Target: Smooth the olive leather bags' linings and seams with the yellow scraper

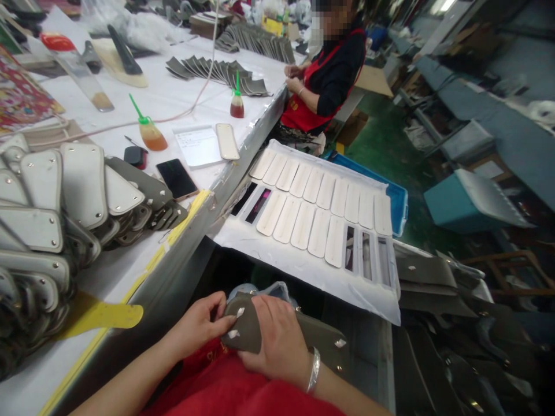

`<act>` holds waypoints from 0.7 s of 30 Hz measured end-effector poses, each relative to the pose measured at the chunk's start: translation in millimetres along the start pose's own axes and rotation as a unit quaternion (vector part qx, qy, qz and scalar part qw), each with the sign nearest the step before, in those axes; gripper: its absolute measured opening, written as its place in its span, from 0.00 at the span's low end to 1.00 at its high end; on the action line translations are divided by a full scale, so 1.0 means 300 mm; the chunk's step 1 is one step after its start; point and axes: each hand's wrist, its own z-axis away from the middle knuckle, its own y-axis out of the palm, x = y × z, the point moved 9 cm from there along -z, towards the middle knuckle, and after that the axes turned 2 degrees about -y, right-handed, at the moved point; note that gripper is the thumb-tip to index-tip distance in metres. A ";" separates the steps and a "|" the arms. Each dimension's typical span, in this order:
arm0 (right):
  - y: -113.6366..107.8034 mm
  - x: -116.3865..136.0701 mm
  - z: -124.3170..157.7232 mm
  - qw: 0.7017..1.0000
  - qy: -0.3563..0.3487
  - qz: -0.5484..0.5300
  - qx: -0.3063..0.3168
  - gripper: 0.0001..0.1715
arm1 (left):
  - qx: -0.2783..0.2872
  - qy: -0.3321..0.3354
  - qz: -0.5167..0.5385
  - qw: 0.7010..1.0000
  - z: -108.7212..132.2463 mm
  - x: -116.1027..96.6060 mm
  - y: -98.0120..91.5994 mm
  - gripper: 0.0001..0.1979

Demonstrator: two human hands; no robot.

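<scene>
In my lap, above a red apron, I hold a grey leather piece (318, 341) with small metal rivets. My right hand (277, 341) lies curled over its left part and presses it down. At its left end my left hand (199, 323) pinches the edge, fingertips by the rivets. A bracelet sits on my right wrist. Just beyond, a white sheet (303, 263) carries rows of cream oblong pads (321, 208), with a few empty dark slots.
On the white worktable (191, 104) at my left lie stacked grey riveted pieces (65, 214), a phone (177, 179), glue bottles (150, 130) and a yellow template (102, 315). A person in a red apron (321, 81) works at the far end. Grey pieces (433, 277) pile at right.
</scene>
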 end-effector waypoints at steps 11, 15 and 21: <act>0.037 0.024 -0.047 0.998 -0.035 0.033 -0.041 0.43 | -0.012 -0.003 0.057 0.998 -0.010 0.011 0.001 0.15; 0.047 0.018 -0.055 0.999 -0.031 0.029 -0.028 0.43 | 0.000 -0.012 0.090 0.996 -0.020 0.015 0.004 0.15; 0.056 0.023 -0.075 0.999 -0.016 0.027 0.018 0.48 | 0.026 -0.017 0.145 0.989 -0.023 0.004 0.016 0.16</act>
